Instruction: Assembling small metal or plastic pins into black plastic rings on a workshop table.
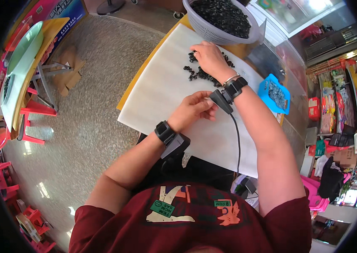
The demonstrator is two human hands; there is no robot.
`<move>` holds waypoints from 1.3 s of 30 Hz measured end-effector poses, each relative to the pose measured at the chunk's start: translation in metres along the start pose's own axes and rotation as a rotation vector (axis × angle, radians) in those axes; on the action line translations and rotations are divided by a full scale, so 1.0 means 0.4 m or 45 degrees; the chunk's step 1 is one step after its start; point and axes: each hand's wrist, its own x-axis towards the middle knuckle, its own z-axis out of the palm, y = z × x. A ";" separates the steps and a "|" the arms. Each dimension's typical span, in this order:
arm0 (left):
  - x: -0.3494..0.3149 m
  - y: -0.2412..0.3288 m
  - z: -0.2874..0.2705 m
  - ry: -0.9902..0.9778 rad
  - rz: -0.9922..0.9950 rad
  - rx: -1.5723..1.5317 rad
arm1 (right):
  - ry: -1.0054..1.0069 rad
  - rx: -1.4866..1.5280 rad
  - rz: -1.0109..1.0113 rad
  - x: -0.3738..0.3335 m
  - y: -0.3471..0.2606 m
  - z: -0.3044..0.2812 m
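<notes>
Take the middle of the white work board (153,97) as the clock centre. The loose black pieces (204,76) lie scattered toward 12 o'clock, probably spread thinly so that single pieces can be reached. The right hand (211,59) is above them at 12 to 1 o'clock, fingers bent downward and partly closed; whether it grips a piece cannot be told. The left hand (193,110) is near the centre, half curled, thumb close to the forefinger; its contents cannot be told. The colander (204,30), filled with similar pieces, stands at 1 o'clock, presumably as bulk stock within reach. A blue basket (264,89) stands at 3 o'clock. The right forearm crosses between board and basket; a black cable (238,135) trails toward 5 o'clock.
</notes>
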 end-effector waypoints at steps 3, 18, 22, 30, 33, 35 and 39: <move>-0.004 0.002 0.006 0.022 -0.005 -0.072 | -0.060 0.153 0.056 0.003 0.009 -0.002; -0.001 0.004 0.026 0.186 0.226 -0.012 | 0.335 0.271 0.144 -0.324 -0.204 -0.146; -0.003 -0.002 0.026 0.192 0.194 0.136 | 0.489 0.325 0.295 -0.372 -0.243 -0.139; -0.003 -0.002 0.039 0.204 0.195 0.059 | 0.529 0.285 0.485 -0.509 -0.193 -0.141; -0.003 0.007 0.027 0.149 0.189 0.044 | 0.509 -0.001 0.562 -0.526 -0.152 -0.144; -0.002 0.002 0.022 0.103 0.157 0.025 | 0.445 -0.179 0.641 -0.531 -0.131 -0.147; 0.004 -0.002 0.029 0.067 0.138 0.061 | 0.366 -0.386 0.746 -0.532 -0.094 -0.135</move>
